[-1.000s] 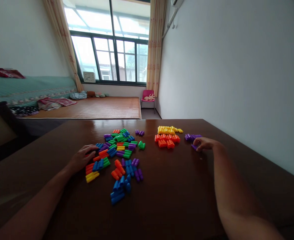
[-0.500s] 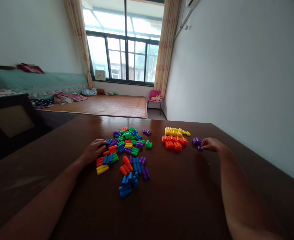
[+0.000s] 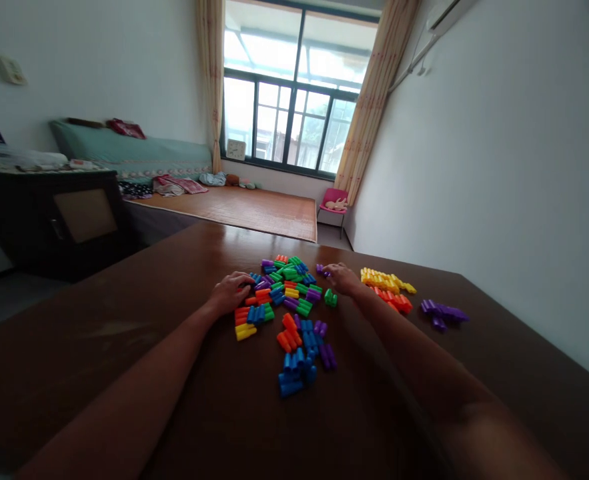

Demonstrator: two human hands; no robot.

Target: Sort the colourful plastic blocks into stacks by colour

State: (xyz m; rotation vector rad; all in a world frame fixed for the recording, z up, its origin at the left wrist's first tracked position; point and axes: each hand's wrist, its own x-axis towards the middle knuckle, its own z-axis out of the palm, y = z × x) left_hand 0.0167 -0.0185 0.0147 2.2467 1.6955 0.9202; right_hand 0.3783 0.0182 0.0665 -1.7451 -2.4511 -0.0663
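Observation:
My left hand (image 3: pixel 231 292) rests at the left edge of a mixed pile of coloured plastic pieces (image 3: pixel 290 273), fingers apart, holding nothing visible. My right hand (image 3: pixel 341 277) is beyond the pile's right side, its fingertips at a small purple piece (image 3: pixel 320 269); whether they grip it is too small to tell. A green piece (image 3: pixel 331 298) stands just below that hand. Blue pieces (image 3: pixel 294 361), orange pieces (image 3: pixel 289 335) and purple pieces (image 3: pixel 327 355) lie nearer. Sorted yellow pieces (image 3: pixel 384 280), orange-red pieces (image 3: pixel 397 301) and purple pieces (image 3: pixel 444 312) sit at the right.
The dark brown table (image 3: pixel 199 413) fills the foreground. Behind it are a bed (image 3: pixel 269 210), a pink chair (image 3: pixel 332 197) and a window. A dark cabinet (image 3: pixel 39 220) stands at the left, a white wall at the right.
My right hand has left the purple group at the right and moved left to the small purple piece by the pile. The camera view has turned left and tilted. My left hand stays by the pile.

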